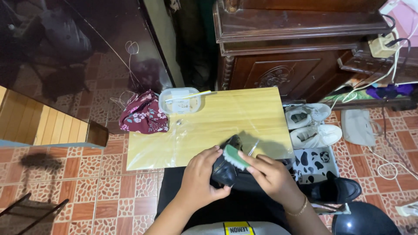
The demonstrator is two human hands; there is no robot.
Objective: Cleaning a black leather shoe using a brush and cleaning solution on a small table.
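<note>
My left hand (201,179) grips a black shoe (225,170) held over my lap at the near edge of a small wooden table (209,130). My right hand (272,174) holds a green-backed brush (236,157) with pale bristles pressed against the top of the shoe. The table top is covered with a clear plastic sheet. Most of the shoe is hidden by my hands.
A clear plastic tub (180,100) with a yellow stick across it stands at the table's far left. A floral cloth (143,116) lies beside it. White sneakers (312,126), a cow-print box (314,164) and another black shoe (335,189) are on the tiled floor to the right. A dark wooden cabinet (287,48) stands behind.
</note>
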